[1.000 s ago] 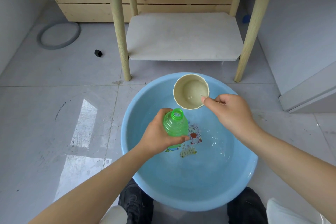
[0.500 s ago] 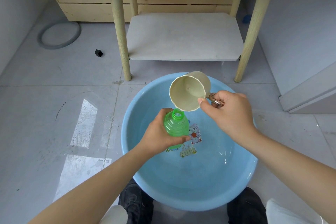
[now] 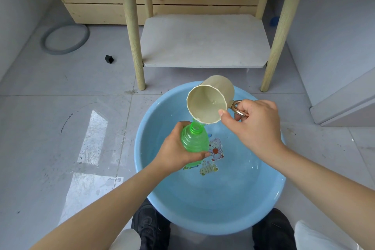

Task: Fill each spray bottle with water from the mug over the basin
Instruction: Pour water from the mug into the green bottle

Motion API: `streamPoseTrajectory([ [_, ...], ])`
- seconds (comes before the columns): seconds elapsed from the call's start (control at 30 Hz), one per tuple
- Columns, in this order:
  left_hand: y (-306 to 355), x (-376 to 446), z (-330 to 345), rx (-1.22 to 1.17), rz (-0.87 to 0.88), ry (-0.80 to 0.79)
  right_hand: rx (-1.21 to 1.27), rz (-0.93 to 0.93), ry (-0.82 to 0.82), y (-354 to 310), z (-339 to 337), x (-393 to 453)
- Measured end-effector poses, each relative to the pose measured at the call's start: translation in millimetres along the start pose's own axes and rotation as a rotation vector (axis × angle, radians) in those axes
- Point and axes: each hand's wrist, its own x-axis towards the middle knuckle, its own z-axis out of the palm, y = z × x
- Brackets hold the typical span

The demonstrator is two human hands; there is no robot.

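Pouring is underway: right hand point(image 3: 256, 126) grips the tilted mug point(image 3: 210, 100) by its handle above the green bottle point(image 3: 194, 140), which the left hand point(image 3: 176, 151) clasps over the basin point(image 3: 213, 215); fill level indeterminate.

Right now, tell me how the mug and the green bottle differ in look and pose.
The mug is cream, opaque and wide-mouthed; the green bottle is translucent, ribbed and narrow-necked. The mug is tipped well over, mouth toward the camera, its lower rim at the bottle's neck; the green bottle stands near upright. The right hand holds the mug by its metal handle; the left hand grips the bottle's body. Both are held over the blue basin.
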Motion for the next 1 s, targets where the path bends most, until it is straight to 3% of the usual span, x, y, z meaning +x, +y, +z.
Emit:
streamPoseTrajectory([
  [1.0, -1.7, -2.5, 0.0, -0.007, -0.016, -0.003, -0.053, -0.188, 0.123, 4.2, 2.2, 0.2],
])
